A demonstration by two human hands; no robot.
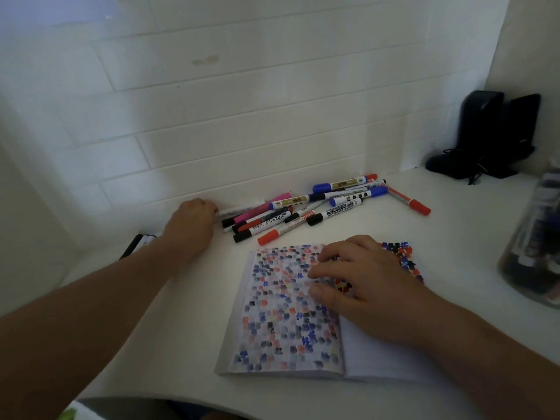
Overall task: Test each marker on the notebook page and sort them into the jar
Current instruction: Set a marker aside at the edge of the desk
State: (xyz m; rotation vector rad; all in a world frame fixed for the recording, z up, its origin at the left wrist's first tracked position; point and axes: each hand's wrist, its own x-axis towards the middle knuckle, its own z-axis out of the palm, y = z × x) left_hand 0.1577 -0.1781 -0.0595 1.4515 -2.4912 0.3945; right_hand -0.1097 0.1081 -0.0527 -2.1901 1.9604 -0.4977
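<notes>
An open notebook (272, 322) lies on the white desk, its pages covered in blue, red and black marker dabs. My right hand (357, 277) rests on the notebook with fingers spread and pressing on the page. A pile of several markers (318, 207) with red, blue, black and pink caps lies behind the notebook by the wall. My left hand (191, 222) reaches to the left end of the pile, its fingers curled round a white marker (233, 211) there. A clear jar (536, 247) with markers inside stands at the right edge.
The white desk (181, 313) meets a white tiled wall just behind the markers. Two black speakers (491, 137) with cables stand in the back right corner. A dark pen-like object (136, 244) lies left of my left forearm.
</notes>
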